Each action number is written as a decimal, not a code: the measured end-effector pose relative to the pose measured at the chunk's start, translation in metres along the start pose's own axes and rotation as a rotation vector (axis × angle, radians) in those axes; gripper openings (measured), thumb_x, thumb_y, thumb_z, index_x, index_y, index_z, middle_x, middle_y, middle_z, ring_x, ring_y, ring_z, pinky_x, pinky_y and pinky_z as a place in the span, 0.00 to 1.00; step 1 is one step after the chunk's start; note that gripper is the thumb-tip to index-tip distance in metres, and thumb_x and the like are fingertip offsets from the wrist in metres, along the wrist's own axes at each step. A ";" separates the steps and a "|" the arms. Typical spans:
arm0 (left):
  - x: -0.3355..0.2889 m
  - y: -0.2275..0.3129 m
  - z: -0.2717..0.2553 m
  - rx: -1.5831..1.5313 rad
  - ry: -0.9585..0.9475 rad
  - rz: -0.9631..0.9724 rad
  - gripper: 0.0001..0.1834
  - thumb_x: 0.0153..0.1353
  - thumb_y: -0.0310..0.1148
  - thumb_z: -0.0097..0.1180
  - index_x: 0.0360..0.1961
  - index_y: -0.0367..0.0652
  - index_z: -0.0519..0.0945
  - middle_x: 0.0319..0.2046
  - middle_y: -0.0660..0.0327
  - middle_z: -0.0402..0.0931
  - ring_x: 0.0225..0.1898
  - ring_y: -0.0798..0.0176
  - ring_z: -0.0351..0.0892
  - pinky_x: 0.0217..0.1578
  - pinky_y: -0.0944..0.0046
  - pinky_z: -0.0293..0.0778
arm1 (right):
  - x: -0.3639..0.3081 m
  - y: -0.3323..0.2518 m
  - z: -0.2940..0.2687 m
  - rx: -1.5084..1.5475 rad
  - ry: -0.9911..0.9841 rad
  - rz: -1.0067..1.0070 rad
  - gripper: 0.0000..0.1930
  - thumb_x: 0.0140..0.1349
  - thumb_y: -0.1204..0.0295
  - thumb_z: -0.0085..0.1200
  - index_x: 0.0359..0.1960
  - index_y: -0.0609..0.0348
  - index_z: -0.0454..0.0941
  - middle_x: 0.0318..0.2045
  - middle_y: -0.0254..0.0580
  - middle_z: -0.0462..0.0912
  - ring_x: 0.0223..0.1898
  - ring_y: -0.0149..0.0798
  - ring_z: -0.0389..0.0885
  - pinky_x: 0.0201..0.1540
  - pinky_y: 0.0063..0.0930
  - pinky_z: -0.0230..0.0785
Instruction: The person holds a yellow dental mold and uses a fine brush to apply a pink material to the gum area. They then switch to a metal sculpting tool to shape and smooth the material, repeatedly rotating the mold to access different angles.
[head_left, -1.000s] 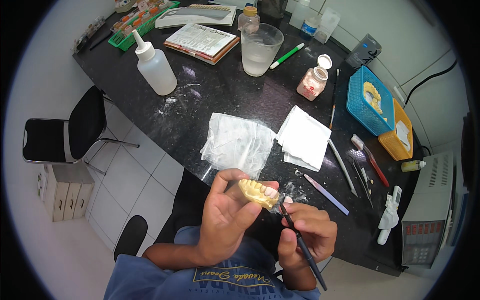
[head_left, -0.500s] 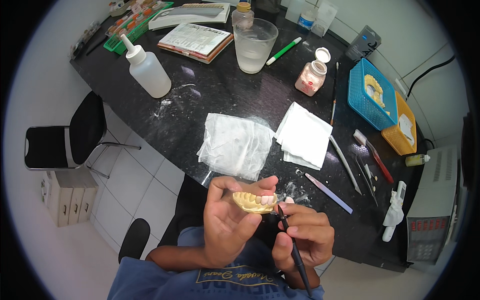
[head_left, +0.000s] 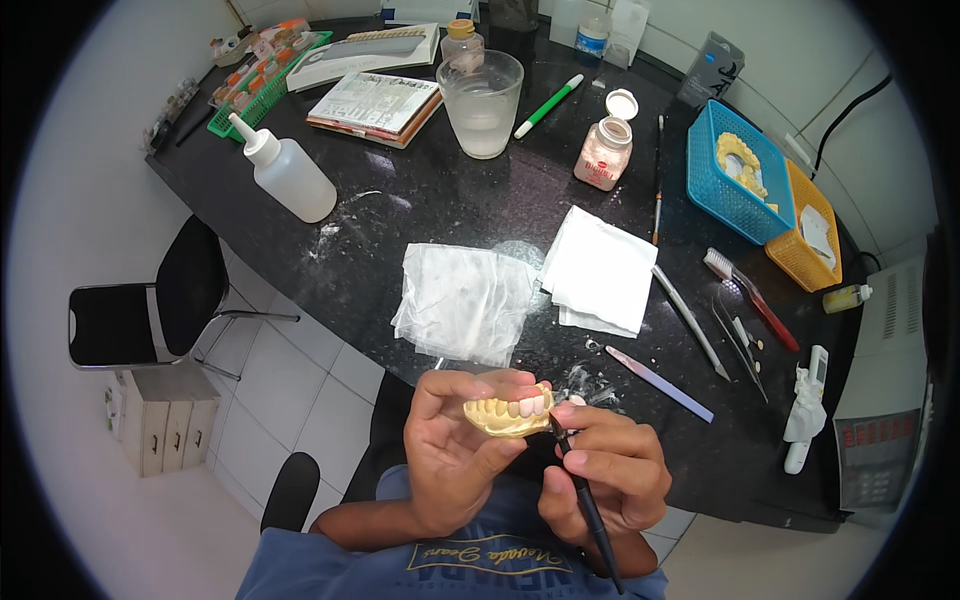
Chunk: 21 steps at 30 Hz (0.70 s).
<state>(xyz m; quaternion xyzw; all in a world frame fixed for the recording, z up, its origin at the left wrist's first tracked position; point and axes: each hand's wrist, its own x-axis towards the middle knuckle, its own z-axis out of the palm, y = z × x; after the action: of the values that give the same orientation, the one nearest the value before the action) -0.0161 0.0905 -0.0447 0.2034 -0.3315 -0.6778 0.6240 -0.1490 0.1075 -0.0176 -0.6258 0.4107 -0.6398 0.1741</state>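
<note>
My left hand [head_left: 447, 440] is closed round a yellowish plaster dental cast [head_left: 502, 423], fingers along the top and thumb underneath. A few pinkish-white teeth [head_left: 532, 405] stand out at its right end. In my right hand [head_left: 618, 460] is a slim black-handled tool [head_left: 590, 510], pinched like a pen. Its tip meets or nearly meets the right end of the cast; its exact kind cannot be told. Just beyond both hands on the dark table lie a crumpled white tissue [head_left: 465, 300] and a folded white paper towel [head_left: 603, 270].
A purple file [head_left: 660, 384], tweezers [head_left: 738, 345] and a red toothbrush [head_left: 752, 298] lie at right. Farther off stand an open powder jar [head_left: 603, 152], a glass of cloudy water [head_left: 481, 105] and a squeeze bottle [head_left: 290, 178]. Baskets [head_left: 738, 205] sit far right, near a white appliance [head_left: 880, 400].
The whole view has shifted slightly. The cast is turned a little in my left hand, its right end higher. The tool stays at its right end, in the same grip.
</note>
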 end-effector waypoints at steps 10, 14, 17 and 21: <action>0.002 -0.007 -0.006 0.057 -0.072 0.107 0.22 0.59 0.16 0.60 0.49 0.41 0.63 0.46 0.48 0.75 0.62 0.47 0.70 0.62 0.48 0.71 | 0.000 0.001 0.003 0.024 0.037 0.004 0.09 0.53 0.77 0.66 0.32 0.61 0.77 0.26 0.44 0.82 0.37 0.49 0.88 0.35 0.31 0.83; 0.002 -0.009 -0.006 0.084 -0.081 0.122 0.23 0.59 0.17 0.60 0.49 0.42 0.62 0.45 0.52 0.75 0.63 0.47 0.69 0.63 0.48 0.69 | 0.001 0.000 0.001 0.001 0.018 0.016 0.08 0.53 0.77 0.66 0.31 0.60 0.77 0.25 0.42 0.82 0.37 0.48 0.88 0.36 0.32 0.83; 0.001 -0.008 -0.008 0.094 -0.089 0.129 0.23 0.59 0.17 0.61 0.50 0.42 0.62 0.45 0.51 0.76 0.64 0.47 0.69 0.63 0.48 0.69 | 0.002 0.000 0.001 0.005 0.008 0.021 0.08 0.52 0.77 0.66 0.31 0.60 0.78 0.25 0.42 0.82 0.37 0.48 0.88 0.36 0.33 0.84; 0.000 -0.010 -0.008 0.109 -0.088 0.145 0.23 0.59 0.17 0.61 0.50 0.42 0.62 0.45 0.51 0.76 0.64 0.46 0.68 0.62 0.49 0.69 | 0.002 0.000 0.002 0.013 0.013 0.025 0.08 0.52 0.77 0.66 0.30 0.61 0.78 0.24 0.41 0.82 0.36 0.48 0.88 0.37 0.34 0.84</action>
<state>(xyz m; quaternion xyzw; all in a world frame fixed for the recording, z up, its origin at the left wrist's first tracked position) -0.0173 0.0890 -0.0570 0.1825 -0.4090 -0.6200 0.6442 -0.1476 0.1053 -0.0170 -0.6154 0.4157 -0.6440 0.1836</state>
